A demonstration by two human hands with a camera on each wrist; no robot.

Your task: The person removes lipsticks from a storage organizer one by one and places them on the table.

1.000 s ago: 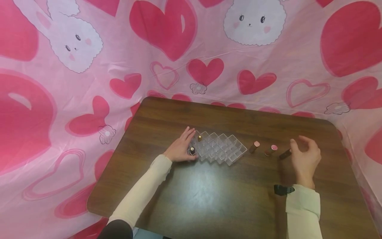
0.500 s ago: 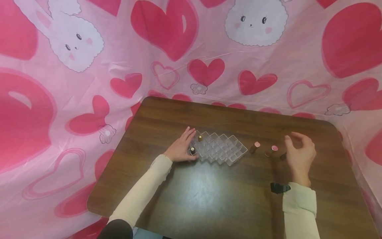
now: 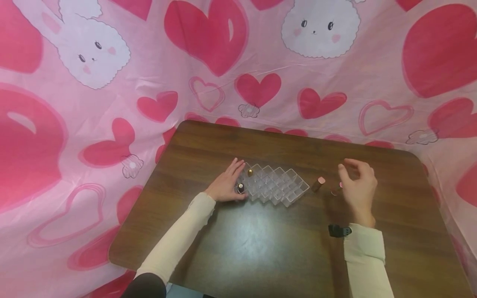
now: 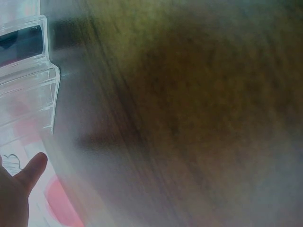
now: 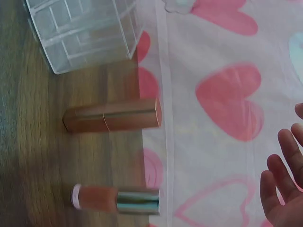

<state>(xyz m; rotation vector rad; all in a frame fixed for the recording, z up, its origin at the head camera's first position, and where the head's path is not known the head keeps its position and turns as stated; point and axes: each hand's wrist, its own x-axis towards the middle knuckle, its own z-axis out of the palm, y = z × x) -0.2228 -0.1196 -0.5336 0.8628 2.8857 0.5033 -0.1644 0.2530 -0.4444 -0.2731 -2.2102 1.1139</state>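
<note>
Beside the clear organizer (image 3: 273, 186) — right hand (image 3: 359, 188) shifted leftward, silver-capped tube (image 5: 113, 199) likely within reach | fingers apart, empty | left hand (image 3: 226, 184) spread against organizer

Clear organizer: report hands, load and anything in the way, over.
Left hand at left end of clear organizer. Gold item, dark item inside. Right hand holding nothing visible. Copper tube stands between right hand and organizer.

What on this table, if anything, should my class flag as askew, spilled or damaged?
Nothing stands out. The copper-coloured tube and silver-capped tube stand upright beside the clear organizer, which sits flat on the table, and no spill or damage shows. Whatever the right hand hides in the head view can't be checked.
</note>
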